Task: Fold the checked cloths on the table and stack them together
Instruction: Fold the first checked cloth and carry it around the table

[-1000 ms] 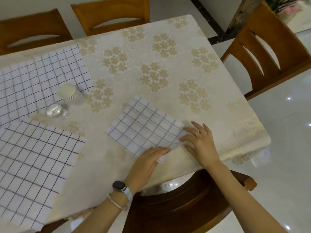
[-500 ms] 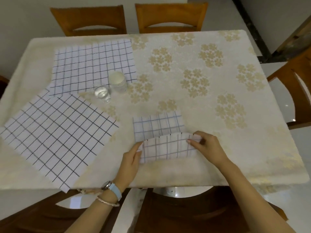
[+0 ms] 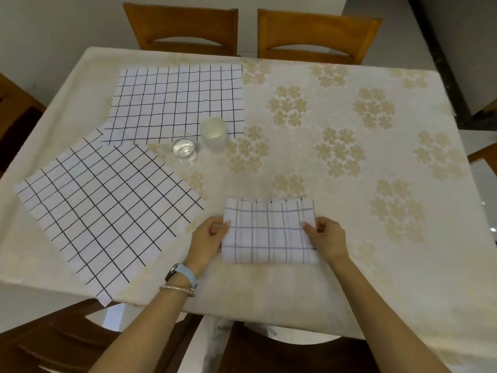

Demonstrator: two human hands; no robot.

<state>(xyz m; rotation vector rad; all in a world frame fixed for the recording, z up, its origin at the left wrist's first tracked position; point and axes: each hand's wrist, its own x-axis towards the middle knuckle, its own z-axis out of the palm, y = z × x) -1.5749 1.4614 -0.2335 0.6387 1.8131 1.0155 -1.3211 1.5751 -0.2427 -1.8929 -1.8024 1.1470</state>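
Note:
A small white cloth with blue-grey checks (image 3: 269,232) lies folded near the table's front edge. My left hand (image 3: 207,238) pinches its left edge and my right hand (image 3: 326,238) pinches its right edge. Two larger white cloths with black checks lie flat and unfolded: one (image 3: 107,208) at the front left, turned at an angle and hanging slightly over the table edge, the other (image 3: 177,103) at the back left.
A clear glass of water (image 3: 184,148) and a stack of paper cups (image 3: 213,134) stand between the cloths. The table (image 3: 349,146) has a cream flower-patterned cover. Wooden chairs stand at the far side (image 3: 183,28), (image 3: 317,36) and in front of me.
The near half of the small cloth has been folded over its far half, and both hands now hold the folded cloth's side edges. The view has swung left and pulled back.

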